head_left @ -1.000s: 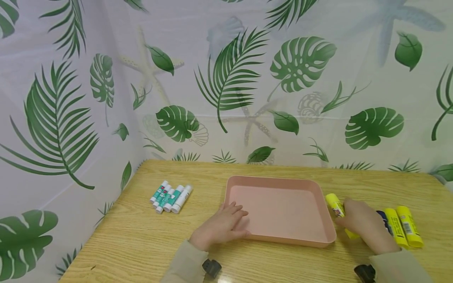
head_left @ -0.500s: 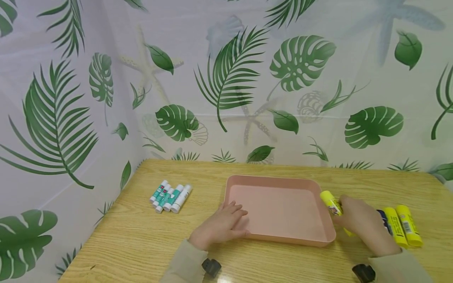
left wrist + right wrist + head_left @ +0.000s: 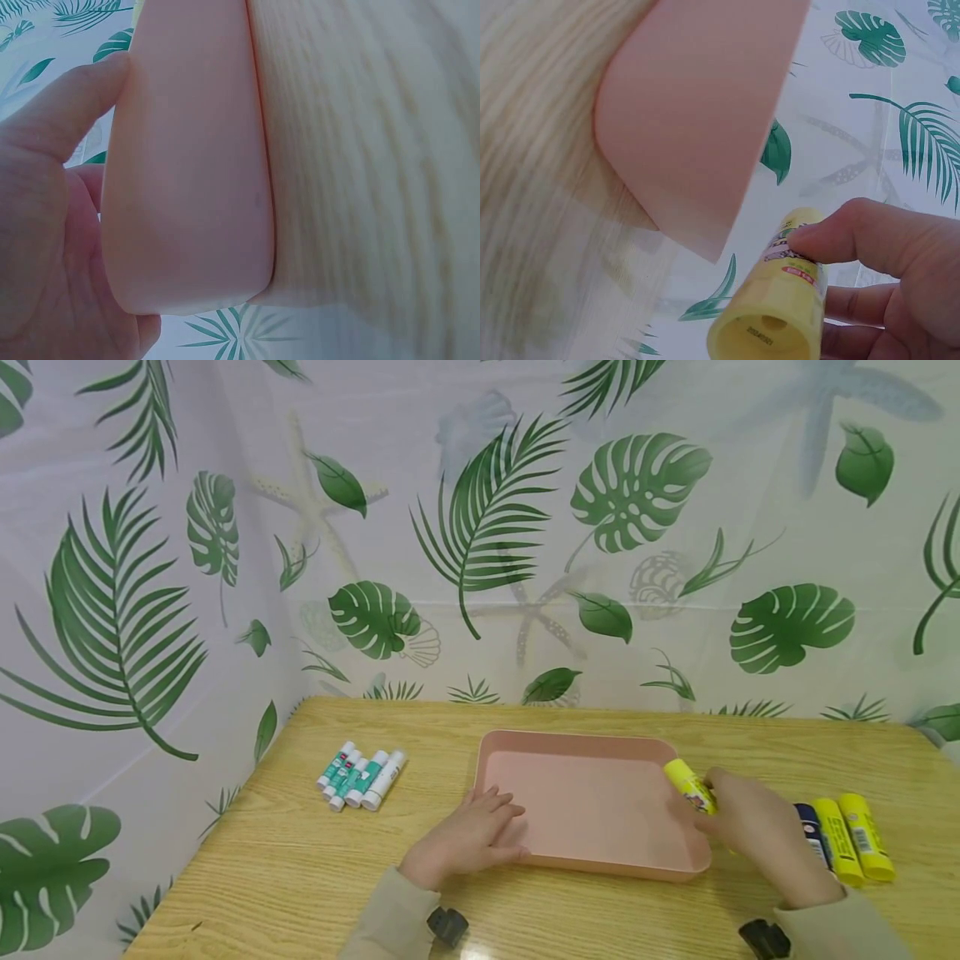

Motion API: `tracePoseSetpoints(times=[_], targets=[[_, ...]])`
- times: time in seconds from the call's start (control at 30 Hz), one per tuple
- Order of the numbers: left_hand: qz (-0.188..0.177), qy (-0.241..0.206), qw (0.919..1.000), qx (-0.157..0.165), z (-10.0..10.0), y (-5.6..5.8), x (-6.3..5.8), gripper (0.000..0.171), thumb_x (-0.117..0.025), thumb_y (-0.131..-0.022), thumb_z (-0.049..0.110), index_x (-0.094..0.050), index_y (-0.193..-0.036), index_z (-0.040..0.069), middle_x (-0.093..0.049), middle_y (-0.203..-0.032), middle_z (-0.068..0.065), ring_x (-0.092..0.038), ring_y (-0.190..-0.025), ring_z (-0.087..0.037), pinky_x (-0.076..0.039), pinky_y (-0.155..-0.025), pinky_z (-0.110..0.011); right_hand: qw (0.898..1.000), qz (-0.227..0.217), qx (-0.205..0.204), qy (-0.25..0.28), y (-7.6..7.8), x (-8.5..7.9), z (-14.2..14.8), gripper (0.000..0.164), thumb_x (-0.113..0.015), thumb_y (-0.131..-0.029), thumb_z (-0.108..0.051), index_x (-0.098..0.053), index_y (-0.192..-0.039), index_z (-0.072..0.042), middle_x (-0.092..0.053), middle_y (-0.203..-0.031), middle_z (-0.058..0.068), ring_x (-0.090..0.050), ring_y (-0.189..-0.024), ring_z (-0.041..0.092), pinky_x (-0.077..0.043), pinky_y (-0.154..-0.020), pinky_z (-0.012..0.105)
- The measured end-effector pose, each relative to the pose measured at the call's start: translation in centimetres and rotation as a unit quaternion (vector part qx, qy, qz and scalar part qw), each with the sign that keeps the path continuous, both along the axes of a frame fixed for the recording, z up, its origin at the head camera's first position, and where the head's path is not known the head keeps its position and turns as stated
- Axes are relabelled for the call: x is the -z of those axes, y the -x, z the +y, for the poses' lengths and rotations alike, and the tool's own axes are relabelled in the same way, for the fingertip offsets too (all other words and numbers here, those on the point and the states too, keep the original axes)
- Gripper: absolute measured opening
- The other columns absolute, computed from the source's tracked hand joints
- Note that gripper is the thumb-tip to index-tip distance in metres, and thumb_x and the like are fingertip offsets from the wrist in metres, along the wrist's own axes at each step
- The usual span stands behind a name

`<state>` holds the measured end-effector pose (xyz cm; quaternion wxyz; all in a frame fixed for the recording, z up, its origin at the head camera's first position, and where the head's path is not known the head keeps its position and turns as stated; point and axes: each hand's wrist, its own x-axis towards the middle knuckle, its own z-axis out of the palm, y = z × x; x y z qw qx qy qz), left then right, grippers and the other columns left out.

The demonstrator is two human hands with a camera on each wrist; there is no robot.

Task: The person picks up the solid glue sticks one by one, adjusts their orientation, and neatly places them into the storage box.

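Head view shows a yellow glue stick (image 3: 690, 787) raised at the right side of a pink rectangular tray (image 3: 592, 810), its far end overlapping the tray's right rim from this angle. It is a straight, round-ended cylinder, slanted, with a colourful printed label around its middle. In the right wrist view the label carries a small red patch, and the flat end facing that camera bears a line of dark characters too small to read; a gap shows between the glue stick and the tray wall there.

The right hand (image 3: 757, 827) is closed around the yellow glue stick, thumb pressed on the label from 1 side and fingers curled at the other. The left hand (image 3: 471, 839) lies loosely spread over the tray's near-left corner, thumb at the near rim and fingers across the left wall, touching the tray without a tight grasp.

Beside the right hand, 1 dark-blue glue stick (image 3: 813, 835) lies next to 2 yellow glue sticks (image 3: 866, 839). Well left of the tray, 5 green-and-white glue sticks (image 3: 365, 777) lie side by side on the wood-grain tabletop (image 3: 262, 877). Behind stands a white leaf-print cloth (image 3: 637, 677).
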<state>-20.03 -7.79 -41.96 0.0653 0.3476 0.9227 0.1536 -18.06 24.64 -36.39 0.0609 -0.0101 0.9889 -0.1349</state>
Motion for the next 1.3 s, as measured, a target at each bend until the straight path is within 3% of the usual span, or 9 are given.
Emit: tracePoseSetpoints(times=[0.57, 1.3], targets=[[0.003, 0.002, 1.0, -0.002, 0.0, 0.0, 0.1, 0.055, -0.048, -0.087, 0.047, -0.046, -0.127, 0.01, -0.037, -0.136, -0.011, -0.021, -0.13, -0.026, -0.014, -0.103, -0.046, 0.999, 0.033, -0.028, 0.007, -0.2, -0.5, -1.5, 0.041, -0.068, -0.074, -0.022, -0.052, -0.1, 0.006, -0.053, -0.072, 0.006, -0.047, -0.061, 0.019, -0.037, -0.048, 0.032], [0.002, 0.004, 1.0, -0.001, 0.0, 0.2, 0.3, 0.055, -0.047, -0.087, 0.048, -0.047, -0.127, 0.01, -0.037, -0.136, -0.01, -0.021, -0.13, -0.025, -0.014, -0.103, -0.046, 0.999, 0.035, -0.039, 0.01, 0.0, -0.4, -3.4, 0.048, -0.072, -0.073, -0.021, -0.05, -0.107, 0.004, -0.057, -0.081, 0.011, -0.051, -0.066, 0.021, -0.041, -0.051, 0.035]])
